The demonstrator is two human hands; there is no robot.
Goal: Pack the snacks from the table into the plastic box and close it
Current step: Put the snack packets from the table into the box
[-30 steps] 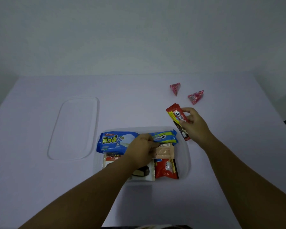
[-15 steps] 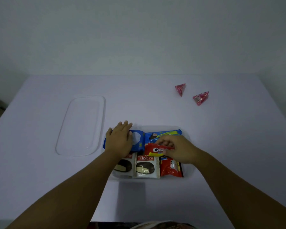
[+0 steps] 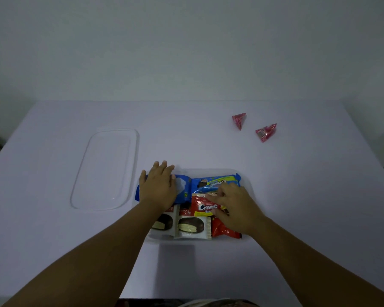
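Pale desk [image 3: 208, 273]: since a second ago your right hand [image 3: 235, 207] has carried the red Cream-O pack [image 3: 203, 207] into the plastic box [image 3: 249, 189], fingers curled on it. Left hand [image 3: 159, 187] presses flat on the blue pack [image 3: 183, 188]. Two pink sachets [image 3: 239, 120] and the lid [image 3: 106, 169] remain outside.

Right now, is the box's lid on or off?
Off. The clear lid lies flat on the table, left of the plastic box, apart from it. The box is open on top, with snacks showing inside.
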